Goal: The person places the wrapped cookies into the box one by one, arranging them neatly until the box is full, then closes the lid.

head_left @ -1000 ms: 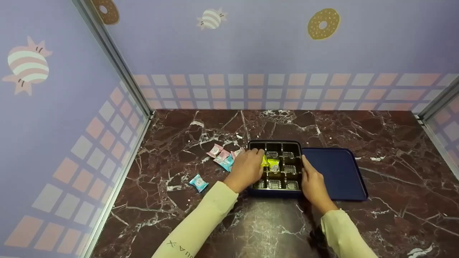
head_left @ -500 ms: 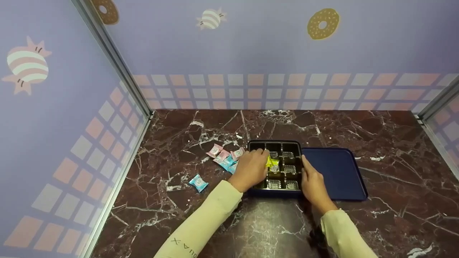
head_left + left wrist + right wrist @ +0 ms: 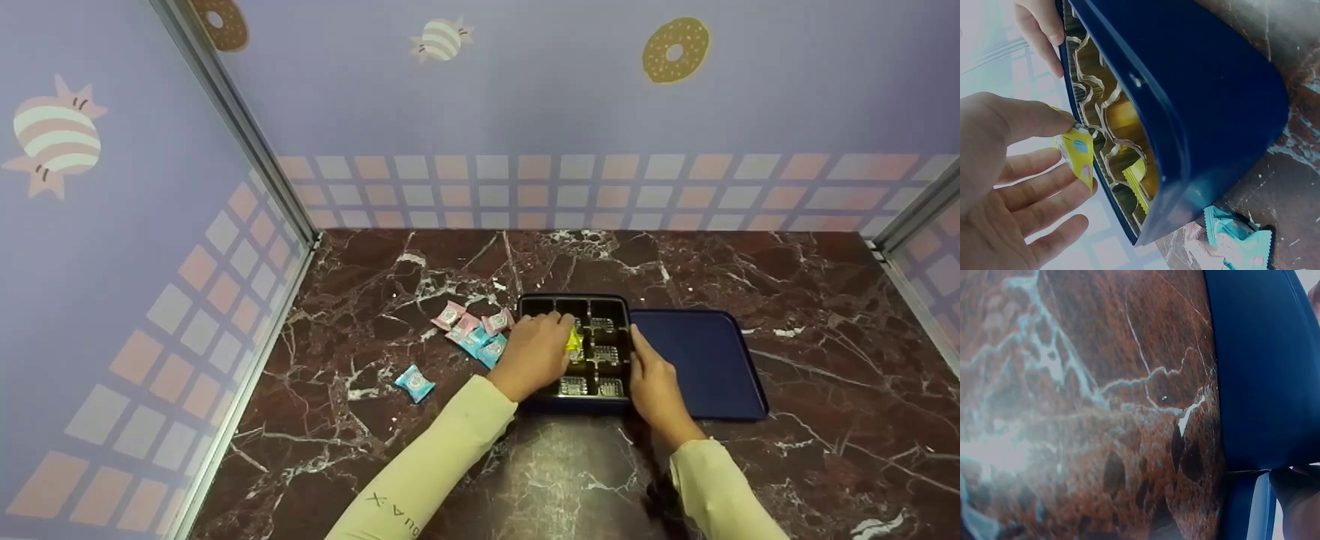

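Note:
In the left wrist view, the thumb and fingers of my left hand (image 3: 536,349) pinch a yellow wrapped candy (image 3: 1078,152) at the rim of the navy box (image 3: 574,407). The box holds a divided plastic insert (image 3: 604,326). Inside one compartment lies another yellow candy (image 3: 1137,177). My right hand (image 3: 658,382) presses along the box's right side with its fingers extended by the rim. In the head view the left hand hides the left part of the insert.
Left of the box lies a group of pink candies (image 3: 450,315) and blue candies (image 3: 472,341). A single blue candy (image 3: 415,384) lies nearer the front. The navy lid (image 3: 701,364) is on the marbled table, right of the box. Patterned walls (image 3: 480,97) stand behind and at the sides.
My left hand has moved a little to the right over the box, uncovering more of the candies on the left. The right hand and box have stayed in place.

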Demonstrator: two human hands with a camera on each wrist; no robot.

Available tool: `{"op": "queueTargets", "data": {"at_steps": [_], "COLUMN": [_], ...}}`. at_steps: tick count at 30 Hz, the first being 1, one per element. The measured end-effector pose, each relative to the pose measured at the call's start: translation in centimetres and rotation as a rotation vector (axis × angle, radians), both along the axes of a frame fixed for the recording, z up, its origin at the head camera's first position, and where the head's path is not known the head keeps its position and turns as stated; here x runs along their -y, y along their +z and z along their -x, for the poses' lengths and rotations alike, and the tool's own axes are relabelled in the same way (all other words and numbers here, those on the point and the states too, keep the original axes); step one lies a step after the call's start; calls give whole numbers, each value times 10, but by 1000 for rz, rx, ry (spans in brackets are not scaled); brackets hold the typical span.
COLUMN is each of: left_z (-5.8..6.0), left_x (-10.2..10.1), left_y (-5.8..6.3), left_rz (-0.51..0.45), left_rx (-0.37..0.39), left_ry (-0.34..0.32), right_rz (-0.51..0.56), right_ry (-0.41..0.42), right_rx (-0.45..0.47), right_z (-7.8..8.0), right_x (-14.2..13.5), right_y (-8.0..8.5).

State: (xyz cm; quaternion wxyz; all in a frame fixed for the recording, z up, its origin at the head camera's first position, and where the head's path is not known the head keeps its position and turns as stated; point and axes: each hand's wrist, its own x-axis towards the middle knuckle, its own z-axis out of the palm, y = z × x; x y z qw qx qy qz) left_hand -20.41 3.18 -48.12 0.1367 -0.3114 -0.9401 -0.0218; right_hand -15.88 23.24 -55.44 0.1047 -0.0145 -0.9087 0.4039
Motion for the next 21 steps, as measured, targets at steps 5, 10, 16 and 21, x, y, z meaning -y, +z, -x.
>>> {"op": "queueTargets", "data": {"at_steps": [5, 10, 16, 21], "left_z": [0, -1, 0, 0], "left_x": [-4, -8, -14, -17], "left_y": [0, 0, 0, -1], "left_rz": [0, 5, 12, 22], "left_rx": [-22, 2, 21, 19], "left_ry": [-11, -18, -25, -38], "right_rz": [8, 22, 20, 13], "right_ry": [-7, -4, -3, -10], "right_rx": [-10, -11, -21, -31], "right_z": [1, 0, -1, 0], "right_x": [0, 0, -1, 0], "right_y": [0, -1, -2, -2]}}
